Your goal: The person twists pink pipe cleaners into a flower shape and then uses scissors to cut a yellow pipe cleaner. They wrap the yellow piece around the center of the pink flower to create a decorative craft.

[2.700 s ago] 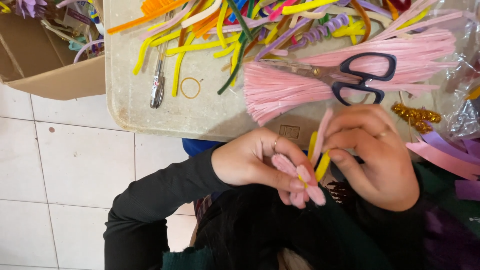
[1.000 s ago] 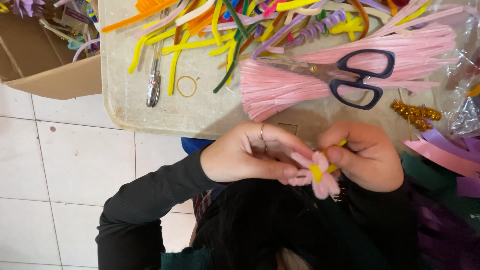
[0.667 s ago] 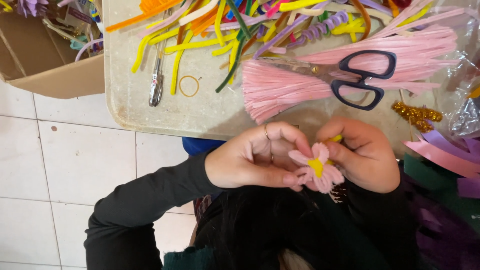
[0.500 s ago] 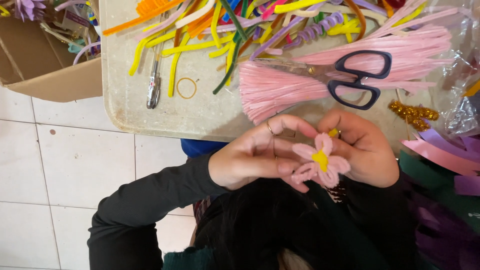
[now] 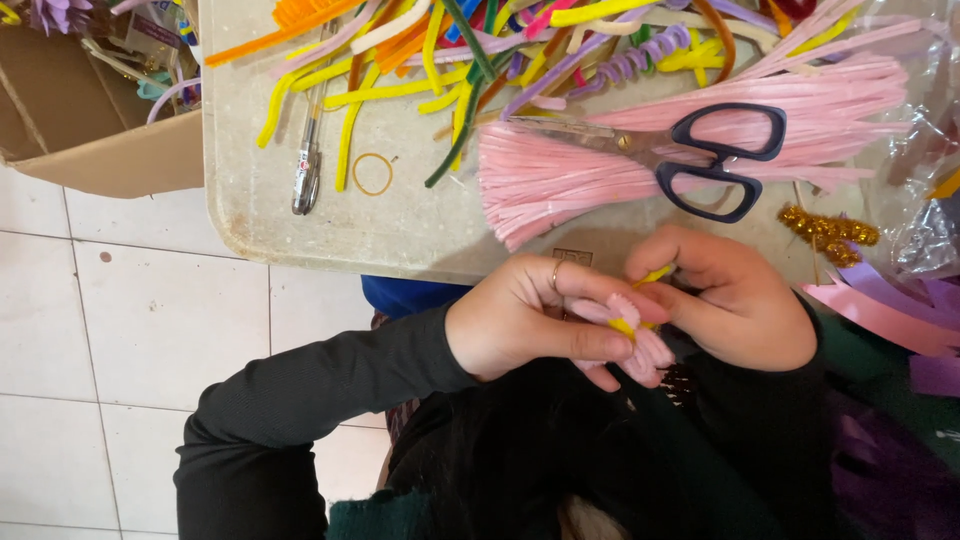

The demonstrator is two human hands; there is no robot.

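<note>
Left hand: the left hand (image 5: 520, 325) is seen low in the head view, just below the table edge, fingers curled and closed on the pink flower (image 5: 628, 338); a ring is worn on one finger.
Right hand: the right hand (image 5: 735, 305) is placed just beside the left, fingers folded narrowly around a yellow pipe cleaner (image 5: 652, 277) whose tip is seen poking up between thumb and forefinger.
Pink flower: a small flower of pink fuzzy petals with a yellow centre is pinched between both hands, held over the lap and not resting on the table; part of it is hidden by the fingers.
Table: a pale table (image 5: 400, 225) is seen above the hands, its near edge close to the knuckles.
Pink bundle: a thick bundle of pink pipe cleaners (image 5: 560, 180) is laid across the table, well above the hands.
Scissors: dark-handled scissors (image 5: 690, 160) are laid on top of the pink bundle, blades pointing left.
Loose pieces: mixed coloured pipe cleaners (image 5: 440, 50) are spread along the far side of the table.
Pliers: small pliers (image 5: 307, 165) are laid at the left of the table, beside a rubber band (image 5: 372, 174).
Box: a cardboard box (image 5: 90, 120) is set on the tiled floor at the table's left.
</note>
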